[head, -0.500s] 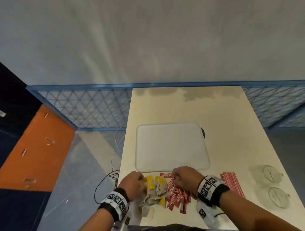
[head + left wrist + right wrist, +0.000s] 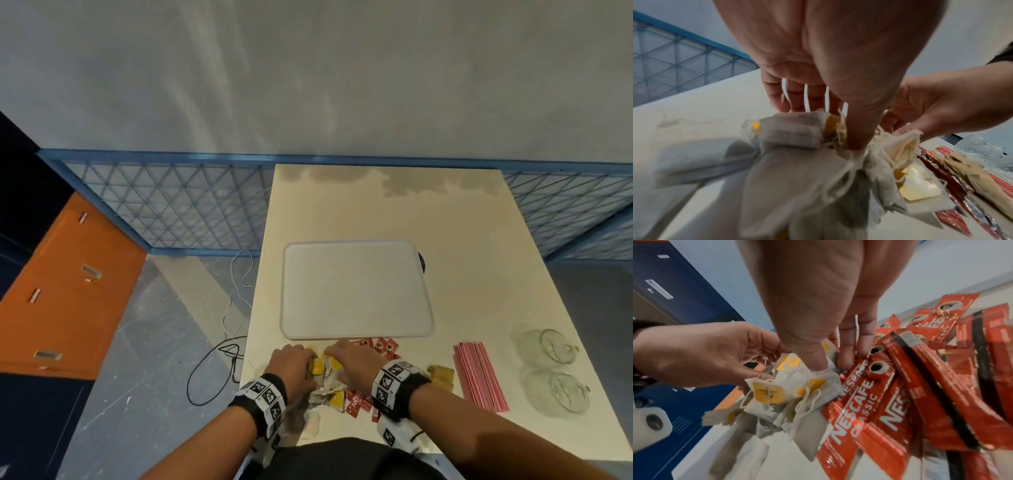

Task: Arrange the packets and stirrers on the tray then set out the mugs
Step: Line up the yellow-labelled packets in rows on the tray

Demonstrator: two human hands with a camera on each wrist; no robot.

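Note:
A pile of tea bags (image 2: 325, 380) with yellow tags lies near the table's front edge, just before the bare white tray (image 2: 356, 291). My left hand (image 2: 301, 359) grips the pile from the left, its thumb pressed into the bags (image 2: 793, 134). From the right, my right hand (image 2: 337, 356) pinches the same tea bags (image 2: 777, 395) between thumb and fingers. Red coffee sachets (image 2: 900, 386) lie spread right beside the bags, partly under my right wrist. Pink stirrers (image 2: 479, 377) lie in a bundle to the right, with two glass mugs (image 2: 548, 347) beyond them.
Brown packets (image 2: 442, 375) lie between the sachets and the stirrers. The cream table (image 2: 445, 222) stretches on behind the tray. A blue mesh fence (image 2: 171, 205) lines the back, cables (image 2: 222, 342) trail on the floor to the left, and an orange cabinet (image 2: 68, 291) stands further left.
My right hand has moved left off the red sachets onto the tea bags, next to my left hand. The brown packets now show beside my right wrist.

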